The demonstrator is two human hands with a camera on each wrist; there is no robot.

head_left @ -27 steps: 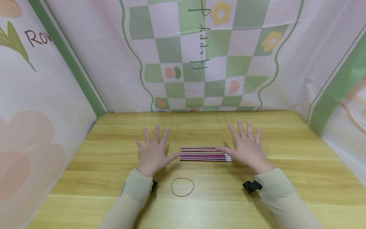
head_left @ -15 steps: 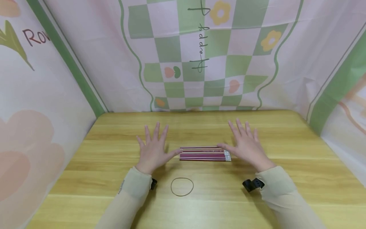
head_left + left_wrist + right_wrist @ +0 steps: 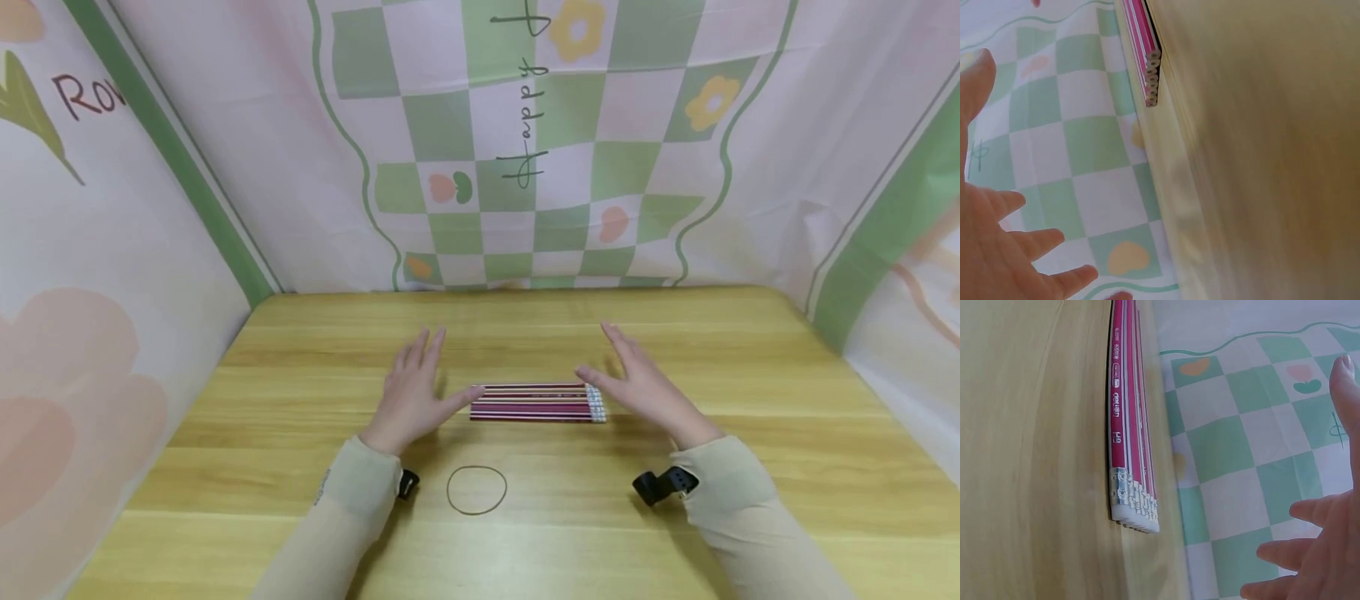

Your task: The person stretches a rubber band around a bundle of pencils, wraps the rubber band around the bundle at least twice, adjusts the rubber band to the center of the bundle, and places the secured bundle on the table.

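L hand point(image 3: 411, 398) mid-left of head view, fingers extended, holding nothing; thumb overlaps L end of the pencils point(image 3: 532, 408) there, but L wrist cam shows a gap. R hand point(image 3: 648, 390) mid-right, also gripping nothing, thumb near the white erasers point(image 3: 1125, 513) w/o touching. Pencils lie side by side in a flat row, approx ctr of frame, btwn hands. Thin brown loop point(image 3: 477, 513) lower ctr, on wood table point(image 3: 570, 542). Checked cloth point(image 3: 506, 183) upper ctr
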